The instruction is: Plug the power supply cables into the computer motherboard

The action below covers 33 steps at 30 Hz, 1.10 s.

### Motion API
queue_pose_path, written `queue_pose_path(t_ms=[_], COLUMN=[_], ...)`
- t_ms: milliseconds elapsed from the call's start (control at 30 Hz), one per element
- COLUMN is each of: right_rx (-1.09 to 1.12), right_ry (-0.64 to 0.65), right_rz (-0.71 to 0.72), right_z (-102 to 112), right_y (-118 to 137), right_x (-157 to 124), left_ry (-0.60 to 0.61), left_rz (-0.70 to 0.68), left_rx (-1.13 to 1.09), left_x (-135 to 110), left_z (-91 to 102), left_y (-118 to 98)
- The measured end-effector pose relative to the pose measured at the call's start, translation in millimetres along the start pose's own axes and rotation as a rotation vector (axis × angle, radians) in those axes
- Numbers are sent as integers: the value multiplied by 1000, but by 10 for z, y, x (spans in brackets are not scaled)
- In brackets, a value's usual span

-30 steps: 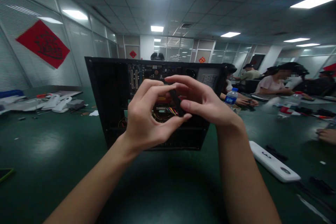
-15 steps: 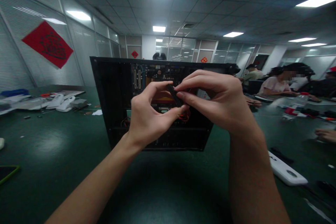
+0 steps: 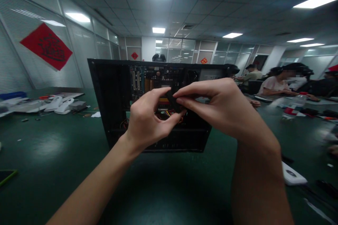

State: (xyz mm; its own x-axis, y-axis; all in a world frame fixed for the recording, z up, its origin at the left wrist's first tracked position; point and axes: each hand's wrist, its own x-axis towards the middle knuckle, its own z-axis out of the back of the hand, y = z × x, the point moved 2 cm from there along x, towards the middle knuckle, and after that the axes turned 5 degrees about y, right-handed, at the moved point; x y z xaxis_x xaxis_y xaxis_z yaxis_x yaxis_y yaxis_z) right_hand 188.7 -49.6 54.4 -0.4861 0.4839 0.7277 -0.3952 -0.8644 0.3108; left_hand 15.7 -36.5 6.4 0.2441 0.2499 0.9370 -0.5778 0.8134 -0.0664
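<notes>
An open black computer case [image 3: 111,88] stands upright on the dark green table [image 3: 52,147], its circuit board and coloured wires showing inside. In front of the case, my left hand [image 3: 145,123] and my right hand [image 3: 221,107] meet, both pinching a small black part [image 3: 173,101] between fingertips. The left thumb and forefinger hold its lower end; the right fingers close on its upper end. What the part is, I cannot make out.
A white flat device [image 3: 293,175] lies on the table at the right, partly behind my right forearm. White parts and tools [image 3: 60,105] are scattered at the far left. A phone edge [image 3: 6,175] shows at the left border. Other people sit at the far right [image 3: 274,84].
Both hands have drawn closer together on the black part, and the right hand has turned over it and lowered slightly. The view has shifted a little; the case stays put.
</notes>
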Motion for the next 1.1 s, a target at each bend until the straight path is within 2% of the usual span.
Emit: queue_pose_path(t_ms=[200,467,600,700,800,967,1100], right_rx=[-22,-205,-124,-8,96,227,165], right_ry=[46,82,81,26,-39,95,90], right_rz=[19,115,122,104,56,-12,-16], right_z=[6,-45,-54,-35,-29,-107,-160], right_y=[-37,-65,-121,-192,-280,-385,-443], right_x=[-3,25,36,40,42,50,76], left_ry=[9,0,17,37,108,136,237], left_rz=[-30,-25,3,50,69,132,295], left_rx=[39,24,-48,-127,-248,-403,-730], left_x=[-18,-20,1,31,50,23,-23], left_z=[-18,-49,-30,14,42,2,-128], left_y=[17,58,30,24,69,219,368])
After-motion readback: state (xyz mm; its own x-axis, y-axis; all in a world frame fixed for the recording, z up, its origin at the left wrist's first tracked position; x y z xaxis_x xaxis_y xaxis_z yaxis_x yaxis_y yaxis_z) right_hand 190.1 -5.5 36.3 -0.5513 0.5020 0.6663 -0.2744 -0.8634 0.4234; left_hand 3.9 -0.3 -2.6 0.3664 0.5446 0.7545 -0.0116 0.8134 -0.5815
